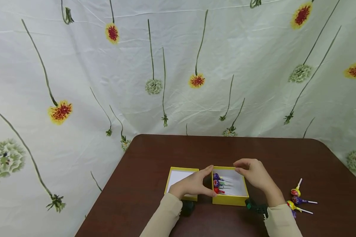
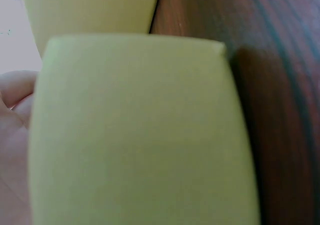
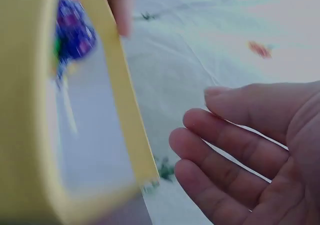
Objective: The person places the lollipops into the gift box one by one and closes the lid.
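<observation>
A yellow box [image 1: 229, 199] with a white inside holds several wrapped lollipops [image 1: 216, 183] along its left side, their sticks pointing right. My left hand [image 1: 194, 183] spans the box's left end, thumb at the front corner and fingers at the back one. In the right wrist view, a finger of it touches the box's far wall [image 3: 120, 95]. My right hand [image 1: 255, 172] hovers by the back right corner, fingers loosely bent and holding nothing. A second, shallower yellow tray or lid [image 1: 176, 177] lies left of the box, partly covered by my left hand.
More wrapped lollipops [image 1: 296, 200] lie in a loose group on the brown table [image 1: 154, 154], right of my right forearm. A white cloth printed with flowers [image 1: 178, 65] hangs behind the table. Dark wrist devices [image 1: 256, 206] sit under both wrists.
</observation>
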Motion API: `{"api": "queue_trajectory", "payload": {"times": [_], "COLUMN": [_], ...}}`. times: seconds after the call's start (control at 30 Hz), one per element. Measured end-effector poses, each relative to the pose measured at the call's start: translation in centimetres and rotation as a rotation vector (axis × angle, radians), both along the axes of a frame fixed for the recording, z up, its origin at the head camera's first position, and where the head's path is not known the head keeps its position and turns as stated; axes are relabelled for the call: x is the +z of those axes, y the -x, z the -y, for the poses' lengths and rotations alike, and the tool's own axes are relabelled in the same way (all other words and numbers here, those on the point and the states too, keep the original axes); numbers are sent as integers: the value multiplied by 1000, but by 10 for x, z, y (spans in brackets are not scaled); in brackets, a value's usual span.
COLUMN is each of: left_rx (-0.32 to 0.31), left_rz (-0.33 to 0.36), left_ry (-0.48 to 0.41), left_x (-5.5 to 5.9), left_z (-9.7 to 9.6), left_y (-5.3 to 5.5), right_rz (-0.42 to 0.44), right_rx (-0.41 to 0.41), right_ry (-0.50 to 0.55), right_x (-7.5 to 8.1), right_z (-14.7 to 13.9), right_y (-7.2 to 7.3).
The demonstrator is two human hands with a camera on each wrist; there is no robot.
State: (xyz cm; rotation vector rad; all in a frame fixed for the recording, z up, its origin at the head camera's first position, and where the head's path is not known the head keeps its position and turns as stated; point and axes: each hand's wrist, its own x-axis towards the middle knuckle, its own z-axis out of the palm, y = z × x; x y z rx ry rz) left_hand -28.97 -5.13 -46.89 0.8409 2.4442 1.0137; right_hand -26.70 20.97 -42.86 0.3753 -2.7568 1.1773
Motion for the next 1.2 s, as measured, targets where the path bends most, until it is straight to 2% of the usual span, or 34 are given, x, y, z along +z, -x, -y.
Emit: {"api": "queue_trajectory", "payload": {"times": [0.27, 0.57, 0.8, 1.03, 1.2], "left_rx": [7, 6, 7, 0, -7], "left_rz": [15, 5, 5, 7, 8], "left_ry": [-5, 2, -5, -15, -12], "left_x": [0, 0, -1, -2, -2], "left_z": [0, -1, -1, 0, 0], "left_y": [-1, 0, 0, 0, 1], "right_rz": [31, 82, 147, 143, 231], "right_rx": [-68, -81, -168, -212, -204], "right_ry": [-18, -50, -93, -145, -136], "right_x": [1, 0, -1, -12, -24], "right_z": [-46, -98, -133, -157, -168], "right_y": [-4, -17, -27, -30, -28]}}
